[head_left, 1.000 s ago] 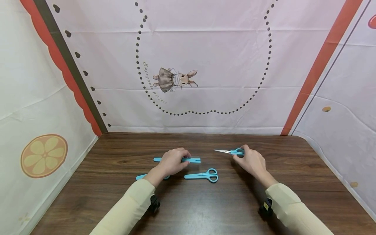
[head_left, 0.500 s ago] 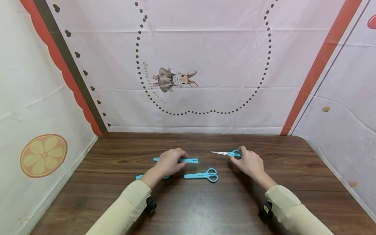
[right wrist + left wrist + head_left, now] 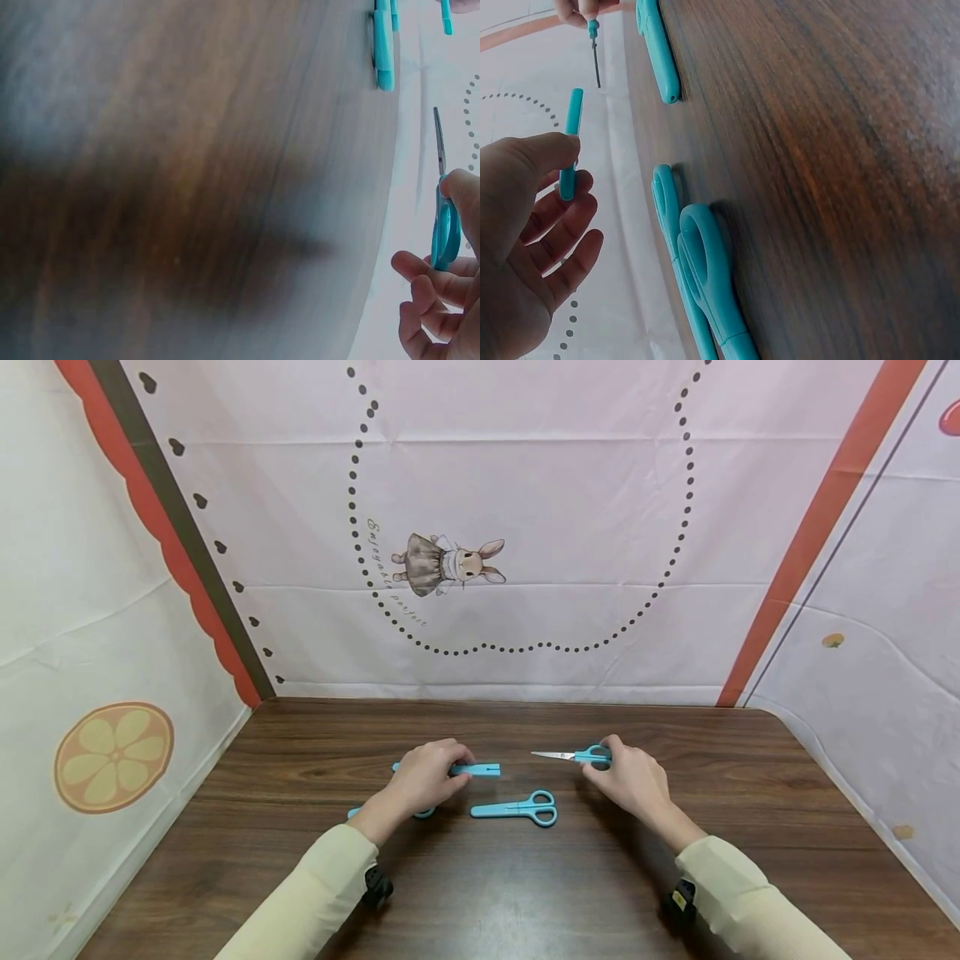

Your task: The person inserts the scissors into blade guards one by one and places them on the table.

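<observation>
My left hand (image 3: 429, 774) pinches a light blue scissors sheath (image 3: 480, 769) between thumb and fingers, its open end facing right. In the left wrist view the sheath (image 3: 573, 112) is above the tabletop. My right hand (image 3: 636, 778) holds a pair of scissors (image 3: 588, 757) by the blue handles, the bare metal blades pointing left at the sheath with a gap between. The right wrist view shows the scissors (image 3: 445, 221) with thumb and fingers at the handle. Sheathed scissors (image 3: 513, 809) lie in front, between the hands.
Two more blue scissors lie at the left, partly hidden by my left hand and wrist: one nearer (image 3: 426, 814), one behind (image 3: 395, 767). The brown wooden table (image 3: 525, 893) ends at a printed cloth (image 3: 570, 527) at the back and sides.
Both hands have shifted a little left, the sheath and the bare scissors moving with them. The gap between them stays about the same. The scissors on the table have not moved.
</observation>
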### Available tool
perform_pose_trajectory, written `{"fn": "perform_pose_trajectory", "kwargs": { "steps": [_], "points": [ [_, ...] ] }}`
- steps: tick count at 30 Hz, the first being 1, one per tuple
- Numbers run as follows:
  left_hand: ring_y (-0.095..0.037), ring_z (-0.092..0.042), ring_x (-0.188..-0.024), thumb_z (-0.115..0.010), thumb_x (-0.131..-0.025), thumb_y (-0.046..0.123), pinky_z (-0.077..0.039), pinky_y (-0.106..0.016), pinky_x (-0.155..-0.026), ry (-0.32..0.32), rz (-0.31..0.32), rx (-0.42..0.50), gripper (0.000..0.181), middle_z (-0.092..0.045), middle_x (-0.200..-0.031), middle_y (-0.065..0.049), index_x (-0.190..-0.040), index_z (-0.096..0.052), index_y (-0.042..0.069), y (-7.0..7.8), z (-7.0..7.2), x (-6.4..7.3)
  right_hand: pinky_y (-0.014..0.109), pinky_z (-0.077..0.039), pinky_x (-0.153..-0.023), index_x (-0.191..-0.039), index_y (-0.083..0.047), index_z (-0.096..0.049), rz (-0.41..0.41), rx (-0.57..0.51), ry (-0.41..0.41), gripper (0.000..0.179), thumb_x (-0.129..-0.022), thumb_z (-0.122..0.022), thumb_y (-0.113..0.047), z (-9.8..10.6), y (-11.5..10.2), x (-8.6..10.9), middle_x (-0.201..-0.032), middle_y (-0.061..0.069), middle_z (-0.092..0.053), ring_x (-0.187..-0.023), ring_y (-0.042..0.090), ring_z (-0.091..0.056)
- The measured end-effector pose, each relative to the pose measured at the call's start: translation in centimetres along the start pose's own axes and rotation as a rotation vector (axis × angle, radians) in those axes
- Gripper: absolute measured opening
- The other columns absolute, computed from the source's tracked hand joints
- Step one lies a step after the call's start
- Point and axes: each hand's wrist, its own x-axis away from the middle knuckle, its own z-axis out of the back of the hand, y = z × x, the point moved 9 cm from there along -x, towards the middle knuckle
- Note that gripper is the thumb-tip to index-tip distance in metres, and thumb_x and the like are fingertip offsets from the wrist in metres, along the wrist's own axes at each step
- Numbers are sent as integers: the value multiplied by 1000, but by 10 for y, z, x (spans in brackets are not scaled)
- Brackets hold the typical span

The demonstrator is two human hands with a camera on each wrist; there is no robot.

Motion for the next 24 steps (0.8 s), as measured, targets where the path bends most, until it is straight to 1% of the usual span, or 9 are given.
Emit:
{"fn": "perform_pose_trajectory", "kwargs": {
  "steps": [2,5,10,12,19,24],
  "points": [
    [-6,-54,-69,-68,-83,23,-44,-24,-60,3,0,3,12,-63,-89,3,-93,-68,18,0,1,1,30,-32,-40,-105,-8,-60,6,-6,-4,43,-78,-64,-41,0,-2,1,-64,1,-58,-48,15,-44],
    [-6,-54,-70,-69,-82,24,-44,-24,-60,10,5,-7,11,-64,-89,4,-93,-67,19,-1,2,2,29,-32,-40,-105,-8,-60,16,-16,-5,43,-78,-65,-41,0,-5,2,-63,0,-58,-48,14,-44],
    [-1,-50,-65,-69,-82,27,-41,-21,-57,17,31,-26,10,-61,-86,9,-91,-67,23,-5,4,6,28,-33,-40,-106,-8,-60,33,-21,-8,44,-78,-65,-41,1,-10,4,-62,0,-59,-47,13,-44],
    [-2,-50,-65,-70,-81,28,-41,-21,-57,17,40,-26,11,-60,-85,11,-91,-67,24,-6,4,7,28,-33,-40,-106,-8,-60,35,-19,-9,44,-78,-65,-42,1,-11,5,-63,0,-59,-47,13,-44],
    [-2,-54,-69,-70,-82,27,-43,-22,-58,-5,73,-16,15,-59,-85,12,-95,-68,23,-9,4,11,29,-33,-40,-106,-9,-60,47,-22,-14,44,-77,-66,-42,2,-18,7,-65,0,-60,-47,12,-45],
    [-1,-53,-69,-70,-82,28,-43,-20,-57,-6,70,-24,15,-59,-85,13,-96,-68,23,-10,4,14,28,-33,-40,-107,-9,-60,50,-26,-22,45,-77,-67,-43,2,-21,9,-64,-1,-58,-48,12,-45]
  ]
}}
